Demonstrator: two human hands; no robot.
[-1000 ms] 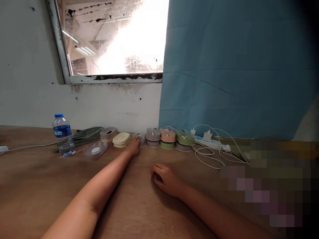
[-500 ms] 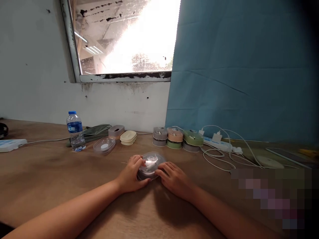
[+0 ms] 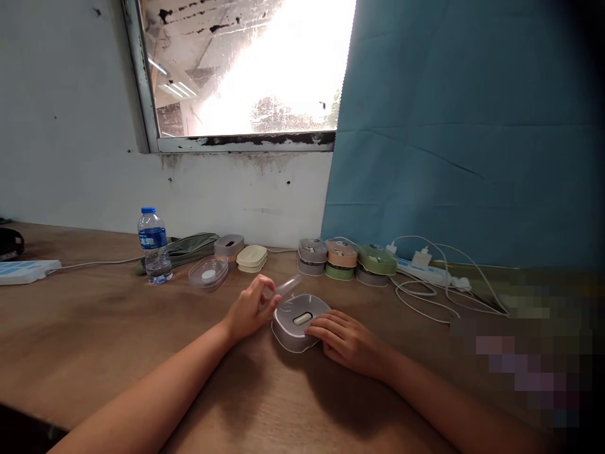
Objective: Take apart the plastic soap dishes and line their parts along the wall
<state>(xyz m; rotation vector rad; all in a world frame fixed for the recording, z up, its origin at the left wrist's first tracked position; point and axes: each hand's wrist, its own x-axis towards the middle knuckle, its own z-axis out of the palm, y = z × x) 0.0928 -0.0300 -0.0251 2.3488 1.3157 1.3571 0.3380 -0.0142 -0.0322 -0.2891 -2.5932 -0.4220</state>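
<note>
A grey rounded plastic box sits on the wooden table in front of me. In its top is an oval slot with a whitish bar showing in it. My left hand pinches a clear plastic lid between thumb and fingers, tilted nearly edge-on, above the box's left rear. Over the box's right edge lie the fingers of my right hand, holding it from that side; the thumb is partly hidden.
Behind stand a water bottle, another clear lid with a white disc, a grey-and-peach box and cream cases. Stacked boxes line the wall beside a power strip and loose white cables. Another power strip lies far left.
The clear lid has come off the grey box, lifted and tilted up to the left by my left hand. My right hand stays at the box's right side. The view has shifted slightly.
</note>
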